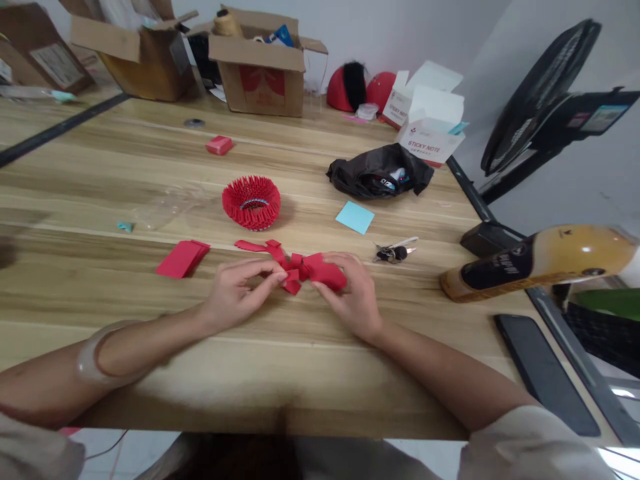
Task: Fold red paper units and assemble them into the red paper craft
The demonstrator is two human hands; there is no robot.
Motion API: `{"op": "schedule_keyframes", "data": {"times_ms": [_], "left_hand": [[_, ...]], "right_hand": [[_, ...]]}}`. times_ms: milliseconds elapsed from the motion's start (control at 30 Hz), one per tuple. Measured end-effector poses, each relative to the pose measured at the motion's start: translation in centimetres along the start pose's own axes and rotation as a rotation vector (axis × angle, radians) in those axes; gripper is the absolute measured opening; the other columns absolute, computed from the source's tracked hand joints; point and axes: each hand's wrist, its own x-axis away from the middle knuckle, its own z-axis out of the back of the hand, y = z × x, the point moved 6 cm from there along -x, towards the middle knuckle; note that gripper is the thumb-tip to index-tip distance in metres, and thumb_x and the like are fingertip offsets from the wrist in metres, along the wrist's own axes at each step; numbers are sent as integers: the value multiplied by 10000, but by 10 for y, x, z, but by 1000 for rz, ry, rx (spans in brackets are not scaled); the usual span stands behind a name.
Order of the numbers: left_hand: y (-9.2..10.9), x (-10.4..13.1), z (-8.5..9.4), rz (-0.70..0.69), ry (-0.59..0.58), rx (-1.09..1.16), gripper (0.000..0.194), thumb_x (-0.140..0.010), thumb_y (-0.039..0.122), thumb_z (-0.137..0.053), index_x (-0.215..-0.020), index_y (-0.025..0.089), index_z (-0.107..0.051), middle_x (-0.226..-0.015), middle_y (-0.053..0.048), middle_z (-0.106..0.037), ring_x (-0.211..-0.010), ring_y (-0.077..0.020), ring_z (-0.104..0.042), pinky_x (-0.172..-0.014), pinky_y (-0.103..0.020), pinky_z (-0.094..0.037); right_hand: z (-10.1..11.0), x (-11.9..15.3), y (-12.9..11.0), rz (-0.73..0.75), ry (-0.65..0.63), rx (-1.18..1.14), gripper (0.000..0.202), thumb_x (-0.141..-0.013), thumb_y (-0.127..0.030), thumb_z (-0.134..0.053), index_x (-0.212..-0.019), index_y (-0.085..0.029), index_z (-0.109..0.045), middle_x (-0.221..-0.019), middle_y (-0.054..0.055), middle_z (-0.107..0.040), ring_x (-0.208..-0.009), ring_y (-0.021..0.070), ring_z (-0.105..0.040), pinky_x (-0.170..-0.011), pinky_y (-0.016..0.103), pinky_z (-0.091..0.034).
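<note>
Here on my feed, the left hand [245,291] pinches a small red piece [292,275] between thumb and forefinger, right over the wooden table [280,360]. Opposite, my right hand [356,293] grips a wider red paper [325,272], thumb on the near side, fingers on the far; whether the two are joined, I can't tell. Red strips [253,246] lie just beyond the left fingers, and farther left I spot a red stack [181,259]. Far of the strips, there's the red bowl [251,213], upright! Over right: a blue sheet [355,217], keys [393,253], a bottle [520,263] and, nearer me, a dark phone [545,373].
</note>
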Motion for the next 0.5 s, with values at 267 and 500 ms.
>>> {"op": "schedule_keyframes", "data": {"times_ms": [267, 500], "left_hand": [[0, -6, -10, -140, -122, -212, 92, -808, 221, -585, -736, 182, -628, -699, -17, -672, -700, -174, -602, -713, -331, -503], [-4, -3, -9, -120, -86, -312, 134, -802, 192, -579, -923, 175, -635, -904, -76, -641, -866, -209, -601, -763, -347, -504]], "right_hand": [[-10, 2, 8, -32, -155, 265, 238, -791, -207, -563, -1028, -219, -582, -1039, 66, -694, -1020, 245, -622, -1063, 510, -246], [-2, 0, 9, -33, -57, 207, 191, -833, -126, -452, -895, -218, -608, -838, 19, -718, -731, 168, -668, -1079, 499, -267]]}}
